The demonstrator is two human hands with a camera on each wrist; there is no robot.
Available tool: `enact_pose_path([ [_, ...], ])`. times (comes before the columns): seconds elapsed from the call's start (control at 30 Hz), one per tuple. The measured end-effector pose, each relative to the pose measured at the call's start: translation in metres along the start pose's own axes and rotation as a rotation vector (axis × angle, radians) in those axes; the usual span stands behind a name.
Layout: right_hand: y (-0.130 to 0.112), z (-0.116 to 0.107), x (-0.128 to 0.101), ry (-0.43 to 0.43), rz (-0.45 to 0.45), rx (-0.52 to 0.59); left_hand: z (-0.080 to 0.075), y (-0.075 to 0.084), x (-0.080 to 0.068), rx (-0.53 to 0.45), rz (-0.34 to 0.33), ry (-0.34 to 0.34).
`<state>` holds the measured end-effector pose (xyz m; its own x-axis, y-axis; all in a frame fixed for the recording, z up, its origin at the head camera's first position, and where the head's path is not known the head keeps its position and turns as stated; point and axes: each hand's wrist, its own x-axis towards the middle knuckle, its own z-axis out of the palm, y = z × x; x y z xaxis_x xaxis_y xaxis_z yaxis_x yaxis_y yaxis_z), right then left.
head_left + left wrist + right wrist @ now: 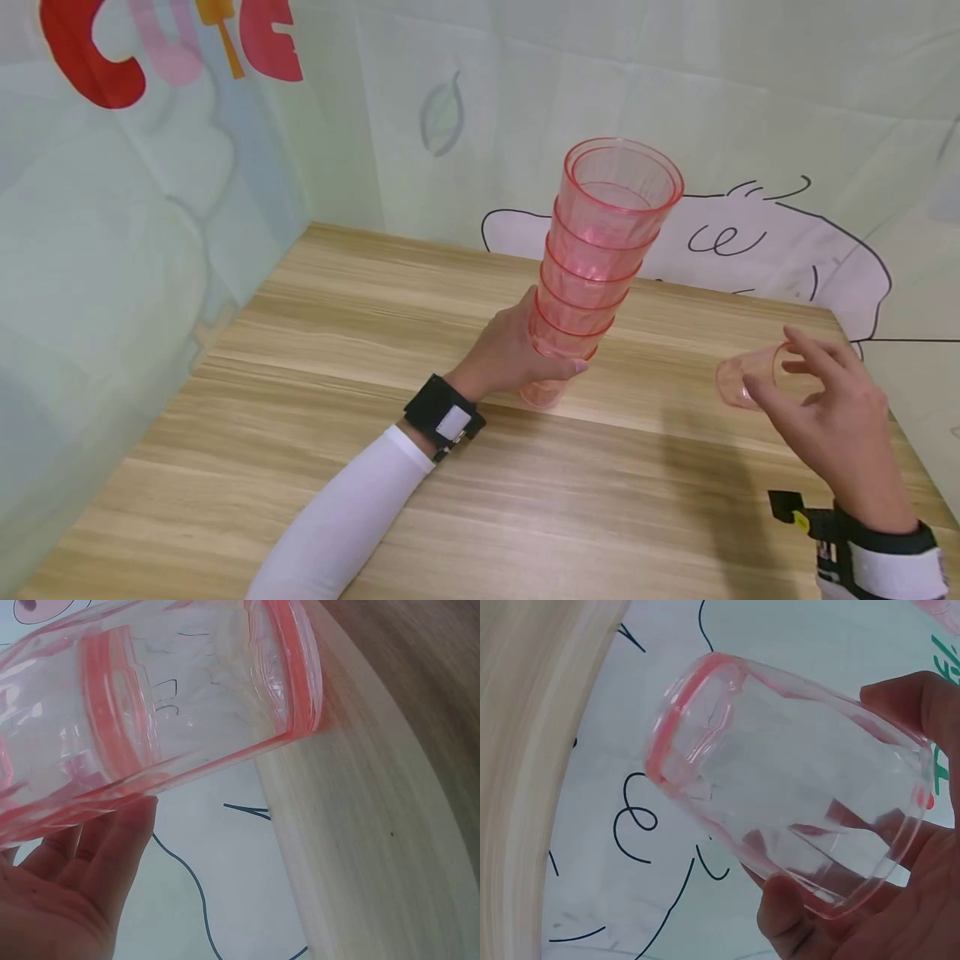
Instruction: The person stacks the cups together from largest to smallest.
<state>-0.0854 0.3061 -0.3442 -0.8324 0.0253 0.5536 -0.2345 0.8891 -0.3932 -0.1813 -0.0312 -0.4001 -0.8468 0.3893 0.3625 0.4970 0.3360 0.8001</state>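
Wooden bench (300, 433): left hand (506, 350) gripping stack (600, 250) of nested cups, right hand (840, 417) holding last cup (750, 377) beside it, not yet stacked.

The right hand (832, 408) hides most of the single cup (742, 379).

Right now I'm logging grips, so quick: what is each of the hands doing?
Left hand: closed around the lower part of the stack of pink cups on the wooden table.
Right hand: closed on a single pink cup, held sideways.
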Motion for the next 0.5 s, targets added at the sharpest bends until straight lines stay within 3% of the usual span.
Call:
enact_pose_path([
  [0.5, -0.025, 0.003, 0.008, 0.156, -0.088, 0.151, 0.0, 0.001, -0.001, 0.003, -0.014, -0.002],
])
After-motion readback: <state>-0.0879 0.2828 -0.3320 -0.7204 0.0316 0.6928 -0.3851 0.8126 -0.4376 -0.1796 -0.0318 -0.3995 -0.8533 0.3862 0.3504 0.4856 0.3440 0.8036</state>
